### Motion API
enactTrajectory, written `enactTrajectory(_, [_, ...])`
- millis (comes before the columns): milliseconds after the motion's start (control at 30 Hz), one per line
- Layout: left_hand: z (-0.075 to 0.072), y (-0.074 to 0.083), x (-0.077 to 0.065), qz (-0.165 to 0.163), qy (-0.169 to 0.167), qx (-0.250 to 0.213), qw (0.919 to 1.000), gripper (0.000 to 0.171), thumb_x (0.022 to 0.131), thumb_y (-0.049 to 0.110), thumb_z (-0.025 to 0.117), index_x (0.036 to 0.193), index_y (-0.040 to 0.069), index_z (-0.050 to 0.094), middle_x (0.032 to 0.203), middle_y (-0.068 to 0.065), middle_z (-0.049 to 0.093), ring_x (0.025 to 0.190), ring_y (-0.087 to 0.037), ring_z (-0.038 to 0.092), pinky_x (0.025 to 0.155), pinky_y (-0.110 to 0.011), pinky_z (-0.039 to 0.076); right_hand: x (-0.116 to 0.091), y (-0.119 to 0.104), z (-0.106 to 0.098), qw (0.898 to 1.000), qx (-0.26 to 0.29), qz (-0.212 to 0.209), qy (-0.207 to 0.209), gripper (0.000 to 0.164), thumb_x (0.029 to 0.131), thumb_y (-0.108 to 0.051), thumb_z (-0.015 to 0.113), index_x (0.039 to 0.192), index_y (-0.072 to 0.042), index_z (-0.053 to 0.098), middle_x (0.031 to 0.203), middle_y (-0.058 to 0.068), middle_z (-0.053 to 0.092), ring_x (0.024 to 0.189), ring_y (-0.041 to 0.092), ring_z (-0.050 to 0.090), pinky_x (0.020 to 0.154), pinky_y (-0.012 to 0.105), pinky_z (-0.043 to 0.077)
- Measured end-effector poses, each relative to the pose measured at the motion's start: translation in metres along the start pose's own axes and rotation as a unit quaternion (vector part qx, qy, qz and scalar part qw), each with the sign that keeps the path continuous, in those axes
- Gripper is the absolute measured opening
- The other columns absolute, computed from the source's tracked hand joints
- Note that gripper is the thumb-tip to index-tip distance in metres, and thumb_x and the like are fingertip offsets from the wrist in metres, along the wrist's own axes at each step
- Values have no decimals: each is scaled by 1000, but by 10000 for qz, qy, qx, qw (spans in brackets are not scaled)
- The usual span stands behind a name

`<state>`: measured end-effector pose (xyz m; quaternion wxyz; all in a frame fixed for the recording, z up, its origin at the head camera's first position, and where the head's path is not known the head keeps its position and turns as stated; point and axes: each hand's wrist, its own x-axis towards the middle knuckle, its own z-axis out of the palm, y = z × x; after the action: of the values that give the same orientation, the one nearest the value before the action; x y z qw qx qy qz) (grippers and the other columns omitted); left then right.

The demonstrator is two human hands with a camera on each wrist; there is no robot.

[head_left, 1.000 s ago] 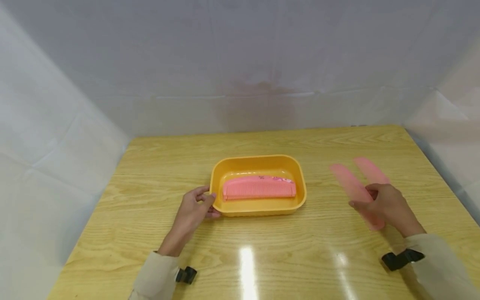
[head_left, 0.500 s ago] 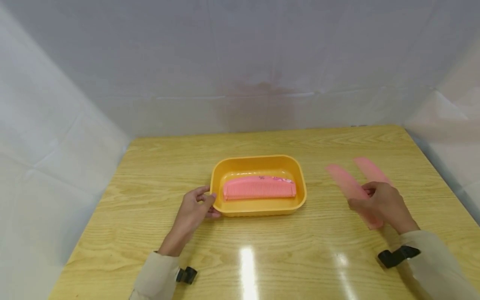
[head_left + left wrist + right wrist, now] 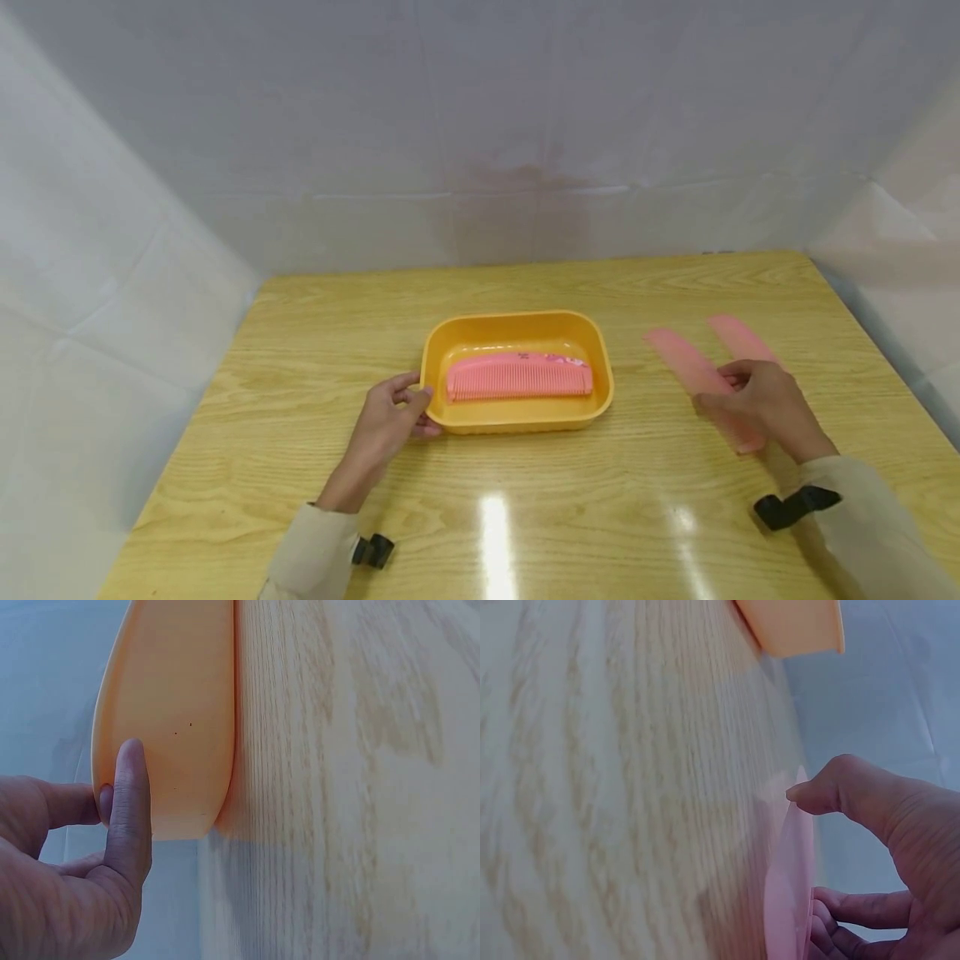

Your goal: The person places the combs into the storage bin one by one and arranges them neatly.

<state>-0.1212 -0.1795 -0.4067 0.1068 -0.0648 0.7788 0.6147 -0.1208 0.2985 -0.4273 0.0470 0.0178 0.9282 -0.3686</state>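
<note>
A yellow plastic basin (image 3: 517, 423) stands mid-table with a pink comb (image 3: 519, 377) lying flat inside, teeth toward the person. My left hand (image 3: 386, 421) grips the basin's left rim, thumb over the edge and fingers against the outer wall, as the left wrist view shows. On the right side, my right hand (image 3: 765, 404) pinches a second pink comb (image 3: 686, 360) by its edges, close over the table. Just beyond it lies a third pink comb (image 3: 742, 337), its near end hidden behind the right hand.
The wooden table (image 3: 315, 333) has a far edge in front of a pale hanging sheet (image 3: 360, 225), with similar sheets at both sides. Black straps with small devices sit on both wrists.
The comb in my right hand has shifted slightly left, the hand moving with it. My left hand and the basin stay where they were.
</note>
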Motion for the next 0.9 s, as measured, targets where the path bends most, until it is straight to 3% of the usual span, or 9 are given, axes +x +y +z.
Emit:
enactTrajectory(200, [-1, -1, 0, -12, 8, 7, 10000, 47, 105, 10, 55, 148, -5, 43, 102, -22, 57, 73, -22, 70, 69, -32, 66, 4, -6, -2, 9999, -60, -112, 43, 57, 84, -40, 84, 113, 6, 69, 106, 18, 69, 83, 19, 60, 65, 25, 53])
enactTrajectory(433, [0, 0, 1, -49, 8, -4, 10000, 46, 105, 11, 56, 148, -3, 45, 102, -22, 57, 73, -22, 71, 70, -33, 66, 10, -19, -6, 9992, -270, -262, 160, 66, 85, -43, 82, 122, 9, 64, 108, 22, 68, 85, 24, 62, 67, 28, 54])
enactTrajectory(633, [0, -1, 0, 17, -2, -60, 10000, 48, 105, 11, 56, 148, -5, 44, 101, -21, 56, 73, -22, 70, 69, -33, 66, 20, -36, -9, 9984, -338, -421, 140, 67, 85, -41, 82, 125, 9, 63, 110, 25, 68, 88, 30, 66, 69, 38, 59])
enactTrajectory(900, [1, -2, 2, -73, 42, 6, 10000, 47, 105, 11, 56, 148, -2, 45, 102, -22, 56, 74, -22, 71, 70, -33, 66, 34, -64, -9, 9985, -284, -459, -47, 70, 84, -44, 81, 129, 5, 61, 113, 23, 67, 90, 28, 65, 70, 38, 59])
